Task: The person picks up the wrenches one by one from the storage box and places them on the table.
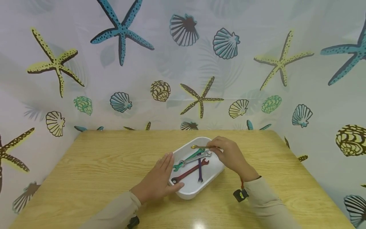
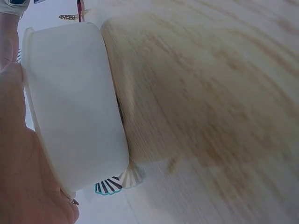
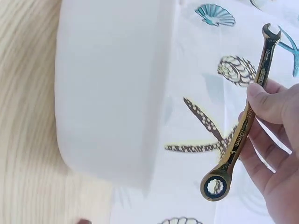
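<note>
While a pale sheet (image 1: 171, 70) printed with starfish and shells hangs behind and along both sides, a wooden table (image 1: 108, 168) spreads out below it, its light grain shining near the front edge. Two beige sleeves (image 1: 266, 197) come in from the front, and between the hands a white bin (image 2: 77, 102) stands on the table, set at a slant.

The left hand (image 1: 158, 178) lies along the bin's left side, palm against the rim — its fingers straight and together, the thumb spread apart over the near end. The right hand (image 1: 230, 156) reaches in from the right with its wrist bent, thumb and fingers pinching a gold wrench (image 3: 241, 133) by the shaft. That wrench is raised over the far part of the bin, one end pointing left.

Inside the bin lie a red wrench (image 1: 188, 171), a silver wrench (image 1: 195, 157) crossing a green wrench (image 1: 191, 156) — and, smaller, a purple wrench (image 1: 200, 170).
</note>
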Tool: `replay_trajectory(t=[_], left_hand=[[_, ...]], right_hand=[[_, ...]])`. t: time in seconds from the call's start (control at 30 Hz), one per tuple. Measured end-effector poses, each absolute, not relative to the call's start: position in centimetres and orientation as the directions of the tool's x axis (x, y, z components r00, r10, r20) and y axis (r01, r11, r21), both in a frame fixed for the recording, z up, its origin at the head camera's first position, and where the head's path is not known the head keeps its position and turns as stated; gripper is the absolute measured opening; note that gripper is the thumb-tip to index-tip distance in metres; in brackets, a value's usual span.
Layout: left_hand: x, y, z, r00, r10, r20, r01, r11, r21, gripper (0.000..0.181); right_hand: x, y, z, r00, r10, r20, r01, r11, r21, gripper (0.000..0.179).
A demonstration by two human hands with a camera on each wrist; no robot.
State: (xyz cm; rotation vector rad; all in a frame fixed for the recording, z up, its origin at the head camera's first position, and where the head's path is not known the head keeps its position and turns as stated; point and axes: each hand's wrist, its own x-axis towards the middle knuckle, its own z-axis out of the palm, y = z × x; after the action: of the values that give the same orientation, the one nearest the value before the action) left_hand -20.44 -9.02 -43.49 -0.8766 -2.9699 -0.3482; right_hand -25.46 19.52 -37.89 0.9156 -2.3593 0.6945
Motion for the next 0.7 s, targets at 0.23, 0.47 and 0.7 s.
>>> replay_trajectory(t=[0.23, 0.47, 0.7], left_hand=[[-20.4, -9.1, -43.6, -0.844, 0.529, 0.090, 0.535, 0.816, 0.220, 0.100], [-20.5, -9.1, -43.7, -0.843, 0.530, 0.094, 0.537, 0.816, 0.212, 0.102], [-20.6, -9.1, -43.8, -0.842, 0.532, 0.090, 0.537, 0.814, 0.222, 0.100]], right_hand=[[-25.0, 23.2, -37.3, -0.677, -0.360, 0.642, -0.657, 0.690, -0.305, 0.021], [-24.5, 26.8, -37.5, -0.795, -0.215, 0.567, -0.508, 0.746, -0.430, 0.020], [-24.3, 29.5, -38.6, -0.898, -0.091, 0.430, -0.342, 0.760, -0.553, 0.024]])
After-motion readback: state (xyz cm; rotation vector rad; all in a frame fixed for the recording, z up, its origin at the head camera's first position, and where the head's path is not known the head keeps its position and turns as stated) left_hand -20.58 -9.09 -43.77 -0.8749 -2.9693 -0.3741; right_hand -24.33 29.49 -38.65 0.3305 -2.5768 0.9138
